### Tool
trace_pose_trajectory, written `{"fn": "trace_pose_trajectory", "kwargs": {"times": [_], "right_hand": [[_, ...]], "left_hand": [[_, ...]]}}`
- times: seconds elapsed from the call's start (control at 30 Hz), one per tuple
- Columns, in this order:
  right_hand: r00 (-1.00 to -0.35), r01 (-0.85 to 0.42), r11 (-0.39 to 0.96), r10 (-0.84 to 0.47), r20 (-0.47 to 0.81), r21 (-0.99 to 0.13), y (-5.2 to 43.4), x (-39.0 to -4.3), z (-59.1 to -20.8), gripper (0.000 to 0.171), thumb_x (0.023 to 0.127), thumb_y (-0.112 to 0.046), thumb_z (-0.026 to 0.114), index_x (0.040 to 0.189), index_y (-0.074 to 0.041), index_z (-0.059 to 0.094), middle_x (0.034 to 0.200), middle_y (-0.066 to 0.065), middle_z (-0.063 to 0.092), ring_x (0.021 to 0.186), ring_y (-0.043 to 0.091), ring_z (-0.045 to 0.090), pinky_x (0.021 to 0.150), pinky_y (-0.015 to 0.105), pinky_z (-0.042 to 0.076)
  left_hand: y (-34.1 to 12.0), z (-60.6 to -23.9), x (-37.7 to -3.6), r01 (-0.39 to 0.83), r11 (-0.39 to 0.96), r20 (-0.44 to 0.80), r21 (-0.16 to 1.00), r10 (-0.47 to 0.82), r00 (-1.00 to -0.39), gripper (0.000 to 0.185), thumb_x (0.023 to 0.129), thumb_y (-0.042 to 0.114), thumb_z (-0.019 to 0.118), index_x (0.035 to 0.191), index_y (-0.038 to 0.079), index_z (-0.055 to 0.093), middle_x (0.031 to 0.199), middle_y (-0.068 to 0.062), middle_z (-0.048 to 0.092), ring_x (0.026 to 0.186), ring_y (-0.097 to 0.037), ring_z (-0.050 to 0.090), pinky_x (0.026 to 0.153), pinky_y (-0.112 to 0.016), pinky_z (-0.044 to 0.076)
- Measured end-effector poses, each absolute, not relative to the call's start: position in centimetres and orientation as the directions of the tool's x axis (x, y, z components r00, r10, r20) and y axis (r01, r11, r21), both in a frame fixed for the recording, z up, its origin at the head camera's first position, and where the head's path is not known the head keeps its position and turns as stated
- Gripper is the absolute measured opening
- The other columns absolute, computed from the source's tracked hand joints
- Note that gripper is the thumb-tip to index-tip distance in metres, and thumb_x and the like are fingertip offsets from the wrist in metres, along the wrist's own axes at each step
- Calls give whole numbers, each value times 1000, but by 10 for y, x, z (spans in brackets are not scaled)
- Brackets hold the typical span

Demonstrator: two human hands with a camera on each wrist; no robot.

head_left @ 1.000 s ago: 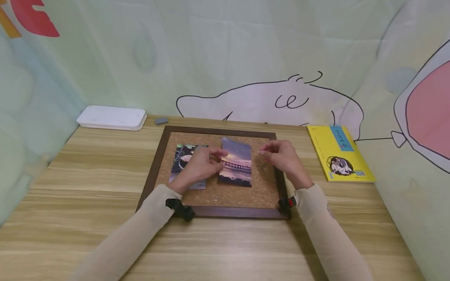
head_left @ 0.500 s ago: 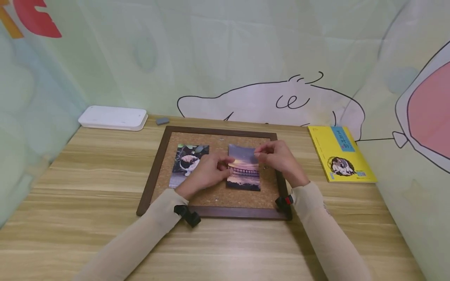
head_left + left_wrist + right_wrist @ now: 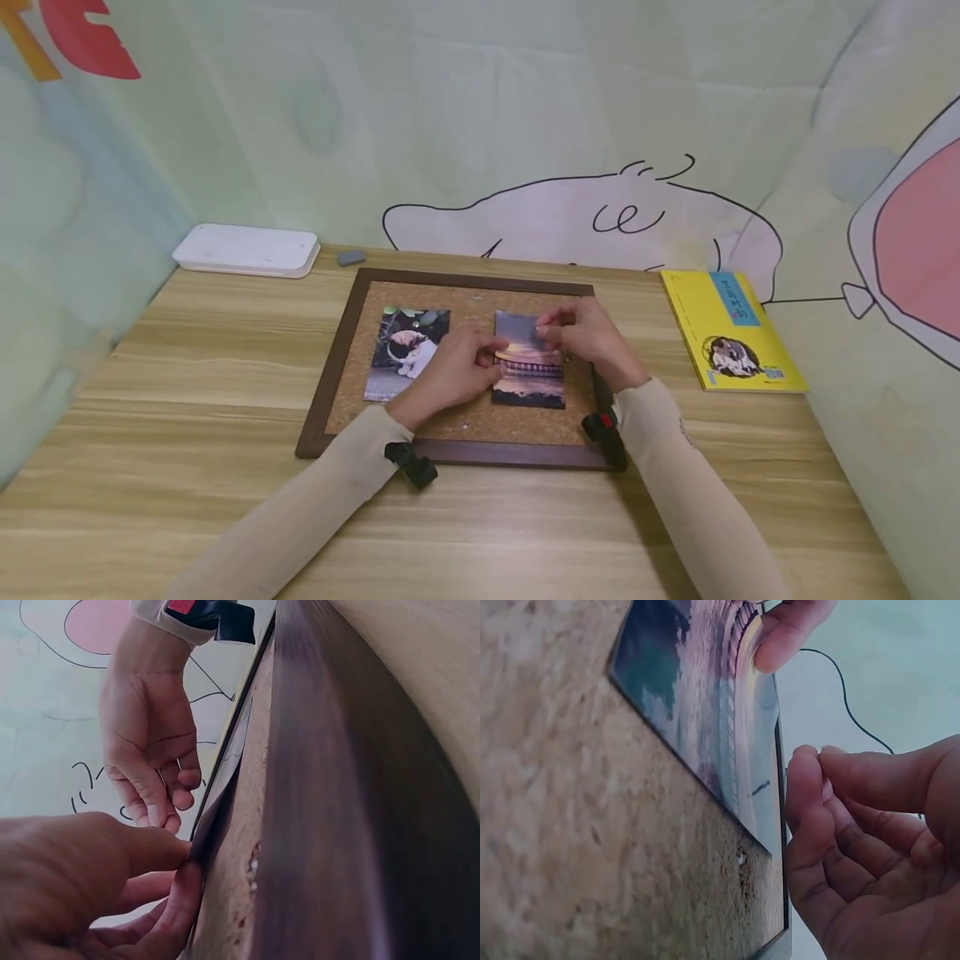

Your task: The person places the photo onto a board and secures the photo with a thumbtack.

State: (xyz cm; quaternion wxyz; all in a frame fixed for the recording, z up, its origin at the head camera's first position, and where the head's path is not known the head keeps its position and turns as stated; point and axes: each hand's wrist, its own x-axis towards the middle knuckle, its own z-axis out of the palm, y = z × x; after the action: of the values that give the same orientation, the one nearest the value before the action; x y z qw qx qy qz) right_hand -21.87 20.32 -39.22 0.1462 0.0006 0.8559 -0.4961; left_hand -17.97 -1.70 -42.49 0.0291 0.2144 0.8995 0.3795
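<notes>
My left hand (image 3: 457, 367) pinches the left edge of a sunset pier photo (image 3: 528, 387) between thumb and fingers. This photo lies over the right part of a cork board (image 3: 427, 423) with a dark wooden frame. In the left wrist view its edge bends up off the cork. My right hand (image 3: 588, 337) is above the photo's upper right area, thumb and forefinger pinched on a small pushpin (image 3: 787, 774), mostly hidden by the fingertips. To the left, a cat photo (image 3: 390, 379) lies on the cork, with a clear pushpin (image 3: 416, 325) near its top.
Small clear pins stand in the cork, one pin (image 3: 476, 297) near the top and another pin (image 3: 466, 425) near the bottom. Behind the board are a white case (image 3: 247, 250) and a grey eraser-like block (image 3: 351, 257). A yellow book (image 3: 731, 333) lies right.
The sunset photo has moved right, away from the cat photo, with my left hand following. My right hand has come left, from beside the photo to over its upper right area.
</notes>
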Motion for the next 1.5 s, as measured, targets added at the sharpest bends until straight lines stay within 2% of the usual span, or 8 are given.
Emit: {"fn": "trace_pose_trajectory", "kwargs": {"times": [0.17, 0.4, 0.67, 1.0, 1.27, 1.5], "right_hand": [[-958, 116, 523, -166, -234, -844, 203, -224, -394, 12, 91, -7, 71, 100, 2, 71, 90, 14, 70, 70, 19, 66, 59, 31, 54], [-960, -24, 649, -226, -163, -761, 203, -233, -396, 7, 91, -10, 72, 93, -4, 75, 86, 6, 66, 79, 19, 54, 68, 29, 45], [-959, -9, 669, -217, -184, -743, 200, -240, -401, 7, 87, -11, 77, 90, -4, 78, 82, 3, 71, 77, 17, 53, 68, 28, 43], [-952, -13, 694, -229, -203, -719, 201, -247, -402, 10, 87, -10, 76, 93, -3, 78, 91, 5, 74, 85, 16, 54, 78, 28, 44], [-951, 9, 720, -209, -229, -693, 202, -247, -401, 10, 85, -12, 77, 91, -3, 78, 87, 3, 71, 80, 16, 53, 71, 27, 45], [-940, 46, 712, -206, -272, -700, 200, -250, -397, 10, 88, -12, 75, 93, -3, 76, 85, 2, 67, 71, 15, 51, 62, 27, 44]], "left_hand": [[-16, -426, -180, 363, 626, 107, 691, 408, -907, 41, 84, 10, 75, 124, 5, 70, 104, -9, 65, 88, -17, 60, 80, -31, 50], [-15, -431, -179, 381, 634, 132, 674, 404, -905, 42, 82, 9, 74, 124, 6, 70, 94, -5, 59, 83, -17, 53, 75, -32, 45], [-14, -436, -178, 405, 640, 158, 653, 408, -899, 40, 82, 10, 73, 121, 5, 71, 87, -3, 55, 81, -17, 49, 74, -32, 40], [-15, -434, -177, 382, 629, 135, 677, 404, -905, 38, 84, 10, 72, 121, 6, 71, 88, -4, 55, 80, -17, 48, 73, -31, 40], [-13, -433, -175, 391, 639, 131, 663, 416, -900, 39, 83, 10, 70, 122, 5, 70, 88, -5, 54, 79, -17, 48, 73, -30, 39], [-14, -432, -175, 373, 648, 114, 664, 405, -907, 40, 83, 10, 69, 123, 5, 70, 89, -4, 52, 78, -16, 47, 71, -30, 39]]}}
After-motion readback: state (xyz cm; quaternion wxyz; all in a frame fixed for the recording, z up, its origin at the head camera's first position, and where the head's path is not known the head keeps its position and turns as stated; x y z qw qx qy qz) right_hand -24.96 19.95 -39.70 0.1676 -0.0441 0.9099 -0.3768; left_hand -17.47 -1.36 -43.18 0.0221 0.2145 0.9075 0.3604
